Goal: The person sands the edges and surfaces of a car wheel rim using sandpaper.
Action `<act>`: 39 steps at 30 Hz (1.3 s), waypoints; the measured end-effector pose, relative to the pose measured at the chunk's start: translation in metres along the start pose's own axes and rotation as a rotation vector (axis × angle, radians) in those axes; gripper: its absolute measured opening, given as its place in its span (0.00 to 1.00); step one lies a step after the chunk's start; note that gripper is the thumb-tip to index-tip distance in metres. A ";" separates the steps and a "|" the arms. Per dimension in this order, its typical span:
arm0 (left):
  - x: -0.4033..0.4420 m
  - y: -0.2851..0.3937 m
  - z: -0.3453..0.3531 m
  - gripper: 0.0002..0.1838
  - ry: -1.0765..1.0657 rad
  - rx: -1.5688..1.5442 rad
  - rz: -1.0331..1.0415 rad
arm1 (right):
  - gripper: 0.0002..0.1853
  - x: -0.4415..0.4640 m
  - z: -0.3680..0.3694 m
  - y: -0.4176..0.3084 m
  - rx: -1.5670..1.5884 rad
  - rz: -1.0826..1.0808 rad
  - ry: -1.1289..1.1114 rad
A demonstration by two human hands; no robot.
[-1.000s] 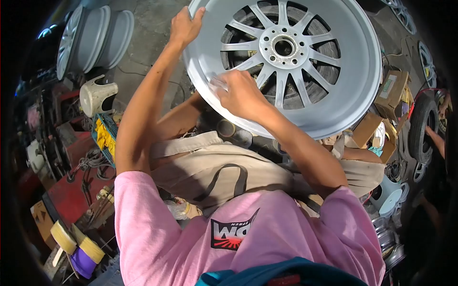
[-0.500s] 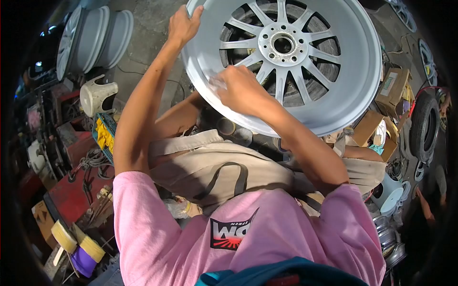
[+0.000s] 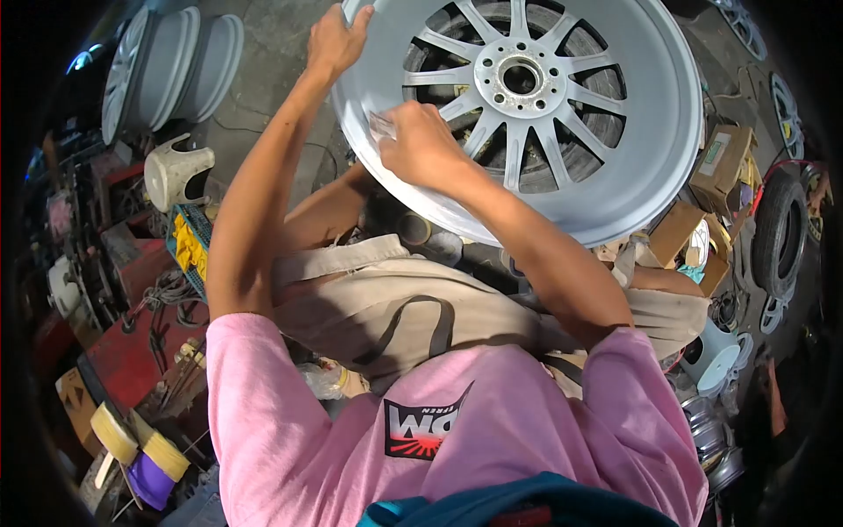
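Note:
A grey multi-spoke car wheel rim is tilted up over my lap, its inner barrel facing me. At its upper-left edge, my left hand is closed around the lip, thumb pointing up. My right hand is closed on a small, greyish folded sheet that looks like sandpaper. Its fingers press the sheet against the lower-left inside of the rim, near the lip. Through the gaps between the spokes a dark tyre shows beneath the rim.
Two more rims stand at the upper left beside a white plastic stool. A basket with yellow cloth, a red box and brushes lie left. Cardboard boxes and a tyre are at the right.
My right hand has shifted slightly left and up along the inside of the rim, with the sheet in its fingers. My left hand keeps its hold on the lip.

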State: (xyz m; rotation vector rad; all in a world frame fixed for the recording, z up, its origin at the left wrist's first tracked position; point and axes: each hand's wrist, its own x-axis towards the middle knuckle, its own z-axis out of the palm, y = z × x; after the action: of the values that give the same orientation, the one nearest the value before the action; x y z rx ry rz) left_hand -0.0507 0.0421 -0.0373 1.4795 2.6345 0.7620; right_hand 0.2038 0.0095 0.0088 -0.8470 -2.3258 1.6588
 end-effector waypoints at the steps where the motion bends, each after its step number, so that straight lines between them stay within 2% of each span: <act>1: 0.001 0.001 -0.003 0.27 0.005 0.003 0.001 | 0.18 0.004 -0.002 -0.003 -0.007 0.009 -0.012; 4: 0.000 0.002 0.000 0.27 -0.006 -0.060 -0.027 | 0.18 -0.015 -0.013 -0.006 -0.007 0.023 -0.031; 8: -0.002 0.000 0.003 0.27 0.006 -0.040 0.005 | 0.17 0.008 0.002 0.005 -0.009 0.032 0.029; 11: 0.000 0.000 0.001 0.28 0.007 -0.029 -0.004 | 0.15 0.003 -0.011 0.005 -0.019 -0.014 -0.078; 15: 0.002 -0.004 0.004 0.28 0.023 -0.022 0.029 | 0.14 0.012 -0.010 0.001 -0.020 -0.033 -0.087; 17: -0.002 -0.006 0.006 0.28 0.009 -0.005 0.020 | 0.14 0.018 -0.006 -0.013 -0.029 0.078 -0.019; 18: 0.002 -0.007 0.004 0.28 0.013 0.017 0.013 | 0.14 0.018 -0.013 -0.012 -0.026 0.067 -0.014; 20: -0.001 -0.002 0.001 0.28 -0.006 0.011 -0.006 | 0.17 -0.002 -0.038 0.004 0.002 -0.159 -0.308; 21: 0.000 0.002 -0.001 0.27 -0.014 0.002 -0.025 | 0.19 -0.017 -0.059 0.003 0.039 -0.076 -0.458; 22: 0.000 0.005 -0.004 0.27 -0.022 0.009 -0.022 | 0.19 -0.020 -0.075 0.010 0.051 -0.075 -0.455; 24: -0.004 0.009 -0.007 0.27 -0.003 -0.074 0.048 | 0.19 -0.027 -0.097 0.022 -0.010 -0.123 -0.235; 25: -0.004 0.011 -0.008 0.27 -0.012 -0.064 0.054 | 0.19 -0.022 -0.106 0.022 0.004 -0.123 -0.230; 28: -0.002 0.013 -0.014 0.28 -0.058 0.003 -0.034 | 0.22 -0.002 -0.117 0.030 -0.011 -0.125 -0.318; 30: 0.003 0.012 -0.019 0.39 -0.188 0.078 -0.171 | 0.27 0.015 -0.099 0.038 0.182 -0.010 -0.509; 34: 0.000 0.017 -0.020 0.38 -0.187 0.113 -0.187 | 0.27 0.031 -0.075 0.026 0.270 0.040 -0.721; 36: -0.006 0.020 -0.020 0.31 -0.066 0.052 -0.016 | 0.30 0.027 -0.077 0.024 0.280 0.051 -0.782; 38: -0.007 0.025 -0.022 0.31 -0.087 0.044 -0.046 | 0.34 0.027 -0.074 0.031 0.248 0.049 -0.936; 39: -0.006 0.028 -0.022 0.32 -0.093 0.028 -0.072 | 0.34 0.024 -0.077 0.032 0.255 0.049 -0.935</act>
State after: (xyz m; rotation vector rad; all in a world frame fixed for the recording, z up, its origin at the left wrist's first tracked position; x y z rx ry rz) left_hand -0.0308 0.0408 -0.0075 1.3824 2.6232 0.6375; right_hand 0.2294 0.0925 0.0036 -0.0373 -2.4614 2.7084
